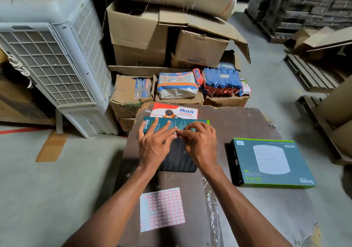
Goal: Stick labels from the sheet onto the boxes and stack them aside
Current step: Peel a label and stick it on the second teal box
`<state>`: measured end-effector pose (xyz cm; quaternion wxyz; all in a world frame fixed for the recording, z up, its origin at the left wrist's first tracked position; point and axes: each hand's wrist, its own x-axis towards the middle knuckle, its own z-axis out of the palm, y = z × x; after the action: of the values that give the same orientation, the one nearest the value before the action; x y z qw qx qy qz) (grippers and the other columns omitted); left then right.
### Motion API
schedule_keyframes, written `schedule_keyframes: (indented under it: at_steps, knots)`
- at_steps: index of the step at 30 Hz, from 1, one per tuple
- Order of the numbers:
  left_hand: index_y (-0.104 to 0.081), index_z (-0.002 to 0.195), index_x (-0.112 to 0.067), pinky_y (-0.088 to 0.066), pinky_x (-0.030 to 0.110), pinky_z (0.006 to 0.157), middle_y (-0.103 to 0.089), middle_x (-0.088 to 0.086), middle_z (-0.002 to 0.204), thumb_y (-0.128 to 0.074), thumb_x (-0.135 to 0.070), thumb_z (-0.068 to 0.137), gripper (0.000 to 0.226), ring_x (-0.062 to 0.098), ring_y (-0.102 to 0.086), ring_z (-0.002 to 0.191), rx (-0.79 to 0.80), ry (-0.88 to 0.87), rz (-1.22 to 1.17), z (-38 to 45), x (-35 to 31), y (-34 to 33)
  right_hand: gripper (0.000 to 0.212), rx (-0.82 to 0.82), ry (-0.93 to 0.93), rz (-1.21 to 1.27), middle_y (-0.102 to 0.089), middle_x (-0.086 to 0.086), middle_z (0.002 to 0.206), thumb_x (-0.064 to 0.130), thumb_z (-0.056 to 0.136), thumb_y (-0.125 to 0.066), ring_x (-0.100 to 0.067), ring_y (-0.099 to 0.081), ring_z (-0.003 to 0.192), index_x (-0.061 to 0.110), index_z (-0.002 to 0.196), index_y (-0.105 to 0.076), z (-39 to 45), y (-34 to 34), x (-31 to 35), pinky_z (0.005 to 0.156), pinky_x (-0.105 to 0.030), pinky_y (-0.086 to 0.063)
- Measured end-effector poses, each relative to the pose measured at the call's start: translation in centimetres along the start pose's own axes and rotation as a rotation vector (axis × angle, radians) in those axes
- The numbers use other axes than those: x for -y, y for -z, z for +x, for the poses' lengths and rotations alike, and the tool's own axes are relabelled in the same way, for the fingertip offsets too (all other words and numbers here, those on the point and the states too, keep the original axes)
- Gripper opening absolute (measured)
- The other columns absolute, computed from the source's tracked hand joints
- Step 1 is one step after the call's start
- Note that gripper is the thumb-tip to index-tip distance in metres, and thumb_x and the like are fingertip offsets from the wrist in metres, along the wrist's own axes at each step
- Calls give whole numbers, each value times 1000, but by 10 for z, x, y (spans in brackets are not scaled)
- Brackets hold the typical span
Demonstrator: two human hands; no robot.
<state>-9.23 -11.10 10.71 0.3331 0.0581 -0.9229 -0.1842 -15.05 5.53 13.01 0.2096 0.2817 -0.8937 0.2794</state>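
Note:
A dark teal Omada box (177,157) lies in the middle of the brown table (247,125). My left hand (155,144) rests flat on the box with its fingers spread. My right hand (200,142) has its fingers bent down onto the box top, and its fingertips meet those of my left hand over a small label that is mostly hidden. The label sheet (162,208), white with pink-edged stickers, lies near the table's front edge. A second Omada box (270,163) lies flat on the table to the right.
An Ikon tape dispenser box (174,112) sits just behind the box under my hands. Beyond the table are cardboard cartons (137,35), packets of goods (177,85) and a white air cooler (55,56) at left. Wooden pallets (314,73) lie at right.

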Motion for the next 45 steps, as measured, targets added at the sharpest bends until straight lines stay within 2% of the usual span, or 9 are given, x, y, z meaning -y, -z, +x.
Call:
schedule_keyframes:
  at_steps: [8,11,18,23,27,29,33,37,45]
  knots:
    - [-77,112,-35,-30,60,115,-70,-5,126,-81,-14,83,36,28,-53,137,46,83,-98,3,-3,3,30,20,29,107,-74,6,113,23,85,-81,-12,-65,108,27,114,-77,-3,6,-14,90,-40,-55]
    - [-76,111,-32,-28,57,118,-72,-5,125,-78,-24,86,26,26,-54,136,35,98,-86,4,-5,6,26,37,42,29,-71,6,109,37,88,-77,-9,-61,99,32,113,-78,-2,6,-7,84,-33,-52]
    - [-75,108,-34,-29,48,116,-71,-13,125,-77,-45,87,24,17,-57,133,28,70,-27,2,-4,9,22,71,15,-9,-70,9,109,42,90,-71,-12,-63,100,34,109,-75,-6,2,-6,82,-33,-50]
    - [-74,109,-36,-27,50,118,-70,-15,127,-75,-37,90,19,17,-54,136,67,90,-46,7,-6,9,38,86,25,106,-72,6,120,13,83,-82,-13,-65,112,25,119,-73,0,13,-18,91,-40,-56]
    - [-71,115,-38,-22,48,120,-67,-16,132,-73,-27,93,25,15,-51,138,77,55,-45,7,0,10,68,227,34,82,-52,-4,151,9,79,-83,-31,-39,147,24,141,-59,-9,16,-26,121,-50,-31]
    - [-71,116,-38,-21,46,121,-66,-17,132,-72,-27,93,26,14,-50,138,75,50,-57,5,1,11,67,257,17,6,-44,-4,158,12,85,-79,-36,-29,151,27,145,-53,-13,16,-23,122,-49,-23]
    - [-69,121,-38,-21,48,122,-64,-17,136,-73,-24,92,33,14,-50,138,94,34,-42,2,2,13,74,261,28,-129,-40,-9,160,23,90,-76,-34,-35,149,28,154,-40,-9,16,-18,121,-51,-32]
    - [-64,133,-37,-18,46,123,-61,-15,140,-74,-21,91,46,15,-49,139,112,21,-11,3,1,14,81,351,66,-254,-20,-15,168,35,97,-65,-40,-17,154,36,162,-17,-12,12,-15,124,-51,-15]
    - [-68,129,-39,-19,45,123,-63,-17,138,-77,-25,88,44,13,-50,138,90,40,-57,1,3,13,61,269,-3,-264,-47,-14,155,44,97,-64,-38,-42,143,32,153,-43,-6,12,-6,113,-50,-36]
